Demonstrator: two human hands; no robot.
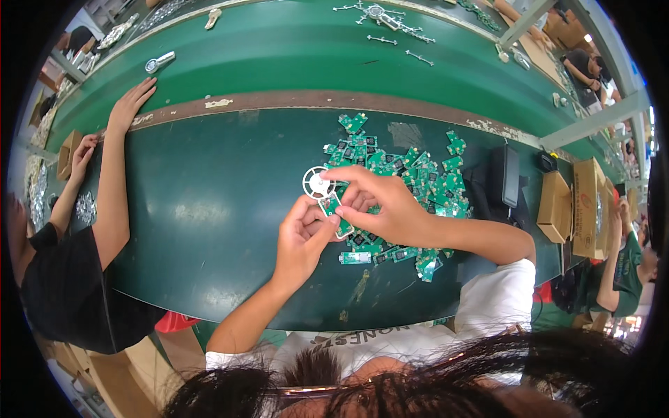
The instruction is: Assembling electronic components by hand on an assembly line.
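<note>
Green circuit board [333, 209] sits pinched between thumb and fingers of the left hand [301, 240] over the dark green table [202, 209]. Right hand [387, 205] grips a white spoked ring [318, 183] at the board's far end, with a pile of green boards [411, 181] just right.

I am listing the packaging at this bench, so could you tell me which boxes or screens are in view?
Brown cardboard boxes: right end of the green table, stacked, rectangular.
Small cardboard box: far left, brown, open.
Dark flat device: right of the circuit boards, black, upright; screen unclear.
</note>
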